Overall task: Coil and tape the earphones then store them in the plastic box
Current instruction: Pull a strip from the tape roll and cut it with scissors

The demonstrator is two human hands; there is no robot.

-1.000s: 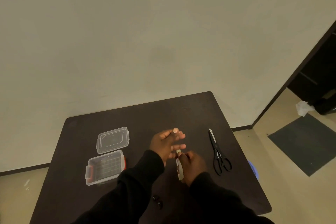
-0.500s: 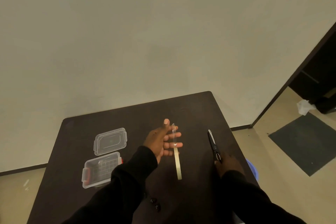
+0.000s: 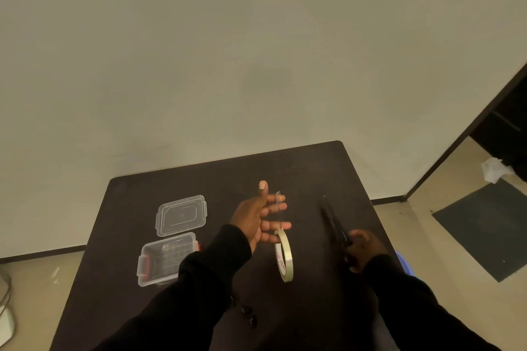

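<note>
- On the dark table [image 3: 308, 168], at its left side, we count one clear box [image 3: 166, 259] with red latches, standing open, and one clear lid [image 3: 181, 215] lying flat just behind it, a narrow gap between the two.
- The box sits close to the table's left edge; bare tabletop runs behind the lid to the far edge.
- Next comes our left hand [image 3: 258, 218], one of two in view, held above the middle of the table with thumb up and fingers spread apart; a clear strip of tape runs across the fingertips.
- Hanging below those fingers is one tape roll [image 3: 283, 256], seen nearly edge-on, with red print inside its ring; we cannot tell whether it touches the table.
- Near the front edge, between the sleeves, we see two or three small dark pieces [image 3: 248, 316], perhaps the earphones; they are too small and dark to be sure, and they lie outside the box.
- Between roll and right hand a wide strip of bare table stays open.
- Our right hand [image 3: 363, 248] is curled around the handles of one pair of black scissors [image 3: 332, 218], whose blades point toward the far edge.
- The scissors lie near the table's right edge; beyond it, floor and one dark mat [image 3: 484, 225].
</note>
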